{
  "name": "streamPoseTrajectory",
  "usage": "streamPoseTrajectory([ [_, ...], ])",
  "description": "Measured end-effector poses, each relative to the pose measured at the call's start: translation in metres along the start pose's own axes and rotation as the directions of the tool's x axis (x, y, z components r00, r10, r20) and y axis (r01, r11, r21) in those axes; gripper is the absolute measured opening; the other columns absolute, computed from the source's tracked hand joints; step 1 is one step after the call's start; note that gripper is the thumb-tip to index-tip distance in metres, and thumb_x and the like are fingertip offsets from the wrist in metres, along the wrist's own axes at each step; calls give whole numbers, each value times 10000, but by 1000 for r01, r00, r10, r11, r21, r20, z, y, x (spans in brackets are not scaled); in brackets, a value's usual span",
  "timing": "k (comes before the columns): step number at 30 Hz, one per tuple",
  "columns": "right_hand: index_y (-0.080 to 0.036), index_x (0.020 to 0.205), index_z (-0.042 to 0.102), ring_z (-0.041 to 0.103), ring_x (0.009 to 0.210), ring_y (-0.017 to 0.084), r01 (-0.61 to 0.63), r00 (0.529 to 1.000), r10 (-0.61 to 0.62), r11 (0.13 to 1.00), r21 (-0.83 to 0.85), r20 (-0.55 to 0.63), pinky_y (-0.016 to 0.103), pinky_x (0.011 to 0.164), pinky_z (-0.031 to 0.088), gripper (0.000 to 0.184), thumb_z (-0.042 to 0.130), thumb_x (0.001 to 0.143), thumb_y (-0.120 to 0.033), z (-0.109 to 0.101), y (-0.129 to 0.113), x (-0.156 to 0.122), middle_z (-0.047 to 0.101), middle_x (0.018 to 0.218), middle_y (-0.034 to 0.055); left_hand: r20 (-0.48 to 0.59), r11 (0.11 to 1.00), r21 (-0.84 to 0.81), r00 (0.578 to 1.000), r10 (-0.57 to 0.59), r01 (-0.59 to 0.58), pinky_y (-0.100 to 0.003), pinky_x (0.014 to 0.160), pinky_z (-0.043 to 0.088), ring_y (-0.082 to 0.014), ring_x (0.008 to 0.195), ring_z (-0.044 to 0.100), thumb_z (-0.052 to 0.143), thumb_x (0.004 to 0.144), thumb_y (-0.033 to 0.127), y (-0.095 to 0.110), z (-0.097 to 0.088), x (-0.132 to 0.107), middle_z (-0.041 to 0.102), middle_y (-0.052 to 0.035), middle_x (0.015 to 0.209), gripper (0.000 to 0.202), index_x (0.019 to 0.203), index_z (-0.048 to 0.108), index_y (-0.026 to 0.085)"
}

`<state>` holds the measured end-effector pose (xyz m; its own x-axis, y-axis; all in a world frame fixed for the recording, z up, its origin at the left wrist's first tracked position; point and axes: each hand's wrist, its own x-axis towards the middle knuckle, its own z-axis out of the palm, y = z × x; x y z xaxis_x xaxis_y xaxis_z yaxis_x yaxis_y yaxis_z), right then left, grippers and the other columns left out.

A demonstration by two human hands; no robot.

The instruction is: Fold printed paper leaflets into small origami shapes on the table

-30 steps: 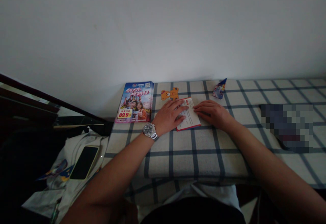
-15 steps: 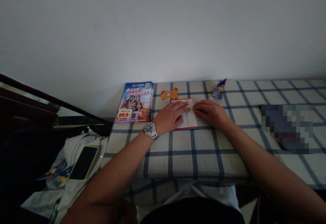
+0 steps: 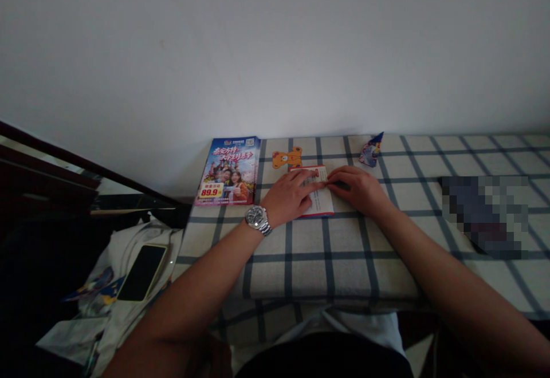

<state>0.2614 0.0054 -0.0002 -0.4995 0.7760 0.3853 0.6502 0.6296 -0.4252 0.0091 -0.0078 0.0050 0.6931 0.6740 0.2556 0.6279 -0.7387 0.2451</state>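
A small white leaflet with a red edge [image 3: 321,199] lies on the checked tablecloth [image 3: 326,252]. My left hand [image 3: 290,195], with a metal watch on the wrist, lies flat on the leaflet's left part, fingers stretched out. At the leaflet's right edge my right hand [image 3: 360,189] rests with its fingers curled down, their tips meeting my left fingertips. Just behind the leaflet lies an orange bear-shaped cutout [image 3: 287,158].
A colourful brochure [image 3: 228,170] lies at the table's back left corner. A small folded paper cone [image 3: 371,149] stands near the wall. A blurred dark patch [image 3: 485,212] sits on the right. A phone [image 3: 141,272] lies on cloth left of the table.
The leaflet has been turned from skewed to nearly square with the table. Both hands drew closer together over it until the fingertips met.
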Motion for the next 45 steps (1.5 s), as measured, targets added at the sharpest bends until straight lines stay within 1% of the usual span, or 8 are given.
streamPoseTrajectory([
  [4,-229,981,756,732,969,267,9,1000,-9,1000,7,10,420,899,594,78,683,953,-234,1,4,0,766,1058,77,-1,1000,2,1000,-8,8,-546,1194,427,-298,1419,468,577,955,155,1,0,1,510,-76,1519,541,1469,577,322],
  [8,-230,1000,766,731,1003,275,36,999,-36,999,13,24,425,898,603,94,691,945,-236,0,7,-1,763,1099,86,2,1000,-1,1000,-19,19,-544,1195,427,-293,1425,462,571,956,151,2,0,0,505,-59,1530,563,1483,563,348],
  [16,-236,1088,763,730,1058,284,45,994,-46,999,10,101,441,936,606,155,700,952,-275,-8,3,-3,754,1160,84,4,1000,5,1000,-20,20,-533,1206,420,-294,1439,448,565,966,159,2,0,-1,497,-64,1542,520,1462,581,317],
  [26,-249,1222,735,710,1148,311,78,987,-76,997,-10,140,483,1004,597,315,756,911,-296,-14,-1,-10,719,1275,105,3,1000,0,1000,-21,21,-526,1209,418,-288,1444,444,569,960,152,1,0,-1,490,-56,1551,543,1473,570,330],
  [32,-228,1265,715,681,1207,333,99,981,-89,994,-47,173,511,1039,582,428,818,855,-296,-17,-2,-14,694,1330,123,10,1000,9,1000,-19,19,-528,1205,423,-290,1437,451,570,967,163,1,1,-1,493,-59,1548,537,1477,566,330],
  [36,-218,1297,697,668,1235,345,102,976,-89,993,-56,199,515,1053,578,490,829,847,-360,-20,-5,-16,677,1363,135,15,999,28,1000,-25,24,-509,1211,420,-288,1429,459,565,973,170,1,1,-1,497,-69,1541,525,1478,569,310],
  [41,-232,1362,647,649,1266,361,108,972,-98,993,-39,212,524,1072,571,625,858,808,-430,-22,-6,-18,650,1399,140,10,999,32,1000,-24,24,-508,1207,427,-288,1422,470,577,966,173,2,1,-2,498,-64,1543,521,1470,577,308],
  [45,-243,1366,630,649,1263,358,120,970,-111,992,-26,218,541,1076,566,621,847,819,-438,-21,-3,-19,647,1397,136,5,1000,16,1000,-15,14,-514,1213,422,-286,1431,469,583,968,173,0,2,-2,507,-67,1538,521,1471,578,310],
])
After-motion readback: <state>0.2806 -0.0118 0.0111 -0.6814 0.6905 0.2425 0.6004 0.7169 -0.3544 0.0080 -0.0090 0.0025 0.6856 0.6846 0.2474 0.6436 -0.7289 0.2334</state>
